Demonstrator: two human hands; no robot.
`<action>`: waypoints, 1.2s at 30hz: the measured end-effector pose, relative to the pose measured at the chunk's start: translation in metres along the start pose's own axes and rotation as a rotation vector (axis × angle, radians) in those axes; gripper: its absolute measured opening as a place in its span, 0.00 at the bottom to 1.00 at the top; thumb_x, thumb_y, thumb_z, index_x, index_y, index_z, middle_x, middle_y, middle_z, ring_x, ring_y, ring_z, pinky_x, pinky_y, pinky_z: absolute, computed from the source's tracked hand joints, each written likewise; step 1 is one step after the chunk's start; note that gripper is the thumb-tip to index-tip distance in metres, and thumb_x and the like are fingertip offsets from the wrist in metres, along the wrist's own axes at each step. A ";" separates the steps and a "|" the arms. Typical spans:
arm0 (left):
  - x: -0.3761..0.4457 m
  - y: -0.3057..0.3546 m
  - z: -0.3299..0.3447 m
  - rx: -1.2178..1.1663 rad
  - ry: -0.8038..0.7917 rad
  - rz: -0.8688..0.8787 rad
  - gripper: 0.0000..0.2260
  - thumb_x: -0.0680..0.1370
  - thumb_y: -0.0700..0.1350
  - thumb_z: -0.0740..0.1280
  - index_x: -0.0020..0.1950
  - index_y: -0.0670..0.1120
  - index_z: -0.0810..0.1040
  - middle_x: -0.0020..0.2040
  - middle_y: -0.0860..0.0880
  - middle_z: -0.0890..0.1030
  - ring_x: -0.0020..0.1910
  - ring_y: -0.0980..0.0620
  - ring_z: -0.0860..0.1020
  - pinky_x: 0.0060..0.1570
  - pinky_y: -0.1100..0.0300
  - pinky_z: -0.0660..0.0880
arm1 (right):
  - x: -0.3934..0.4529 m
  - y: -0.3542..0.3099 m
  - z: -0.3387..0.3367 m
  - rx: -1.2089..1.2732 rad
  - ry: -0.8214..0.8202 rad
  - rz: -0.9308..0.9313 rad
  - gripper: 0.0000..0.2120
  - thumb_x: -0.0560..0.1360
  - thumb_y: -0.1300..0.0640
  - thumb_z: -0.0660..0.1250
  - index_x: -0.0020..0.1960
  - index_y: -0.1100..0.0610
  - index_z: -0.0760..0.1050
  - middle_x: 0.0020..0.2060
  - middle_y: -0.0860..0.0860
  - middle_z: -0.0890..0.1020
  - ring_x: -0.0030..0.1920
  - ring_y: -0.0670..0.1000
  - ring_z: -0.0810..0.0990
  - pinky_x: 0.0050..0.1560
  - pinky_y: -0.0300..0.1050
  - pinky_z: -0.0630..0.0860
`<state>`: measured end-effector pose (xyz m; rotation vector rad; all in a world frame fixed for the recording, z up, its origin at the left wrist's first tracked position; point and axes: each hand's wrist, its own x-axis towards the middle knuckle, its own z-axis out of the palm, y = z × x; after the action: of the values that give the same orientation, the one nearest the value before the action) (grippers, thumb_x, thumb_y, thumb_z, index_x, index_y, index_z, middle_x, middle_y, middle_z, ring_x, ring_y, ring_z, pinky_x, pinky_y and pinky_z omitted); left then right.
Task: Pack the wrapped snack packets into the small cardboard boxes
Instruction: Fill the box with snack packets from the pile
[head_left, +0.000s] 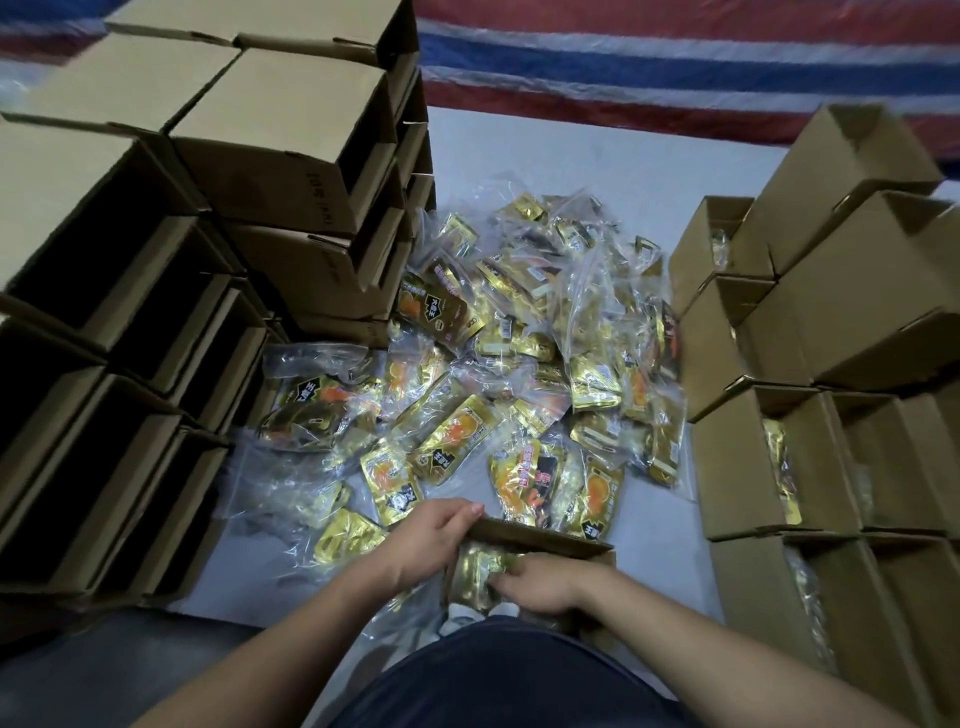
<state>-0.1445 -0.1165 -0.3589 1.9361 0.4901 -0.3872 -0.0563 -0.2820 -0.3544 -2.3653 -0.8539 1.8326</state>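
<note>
Snack packets (467, 364), gold foil printed with orange and black and sealed in clear plastic wrap, are lying in a loose heap on the pale floor (545, 156), filling the middle ground between two groups of cartons. At the left, empty boxes (156, 270) of plain brown cardboard are standing in tall stacks, their open mouths facing right toward the heap and showing dark interiors; the nearest stacks are touching the heap's left edge. At the right, filled boxes (789, 457) are sitting in rows with flaps up, gold wrappers showing inside several of them; they are standing just beside the heap's right edge. A striped tarpaulin (675, 67) in red, white and blue is lying across the far side of the floor.

Near the viewer, one small cardboard box (550, 540) is resting open in front of the person's lap, its far wall touching the near packets of the heap. The left hand (431, 540) is gripping the box's far left corner, fingers curled over the rim. The right hand (540, 584) is inside the box, fingers curled onto a wrapped packet (475, 571) that is lying in it. The two hands are close together but apart.
</note>
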 end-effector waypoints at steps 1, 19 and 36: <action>0.000 -0.001 0.000 -0.003 0.006 0.001 0.18 0.83 0.56 0.58 0.48 0.48 0.83 0.43 0.43 0.82 0.37 0.52 0.76 0.46 0.51 0.76 | 0.000 0.000 0.001 0.013 0.005 0.005 0.30 0.82 0.37 0.50 0.70 0.58 0.72 0.68 0.58 0.75 0.66 0.56 0.75 0.61 0.45 0.69; 0.144 0.021 -0.042 0.567 0.273 -0.306 0.52 0.69 0.61 0.75 0.80 0.49 0.43 0.80 0.42 0.50 0.77 0.35 0.55 0.72 0.36 0.60 | -0.065 0.016 -0.100 0.529 0.624 -0.153 0.25 0.82 0.44 0.57 0.76 0.53 0.63 0.50 0.45 0.76 0.43 0.44 0.78 0.40 0.41 0.73; 0.138 0.003 -0.026 0.690 0.475 -0.001 0.32 0.74 0.47 0.71 0.73 0.39 0.62 0.61 0.40 0.73 0.58 0.42 0.72 0.58 0.48 0.72 | -0.036 0.024 -0.106 0.448 0.637 -0.034 0.27 0.81 0.44 0.57 0.76 0.55 0.62 0.73 0.52 0.69 0.67 0.52 0.72 0.63 0.48 0.70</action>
<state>-0.0228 -0.0710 -0.4122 2.7202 0.7268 -0.0864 0.0435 -0.2866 -0.2982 -2.3608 -0.3582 0.9899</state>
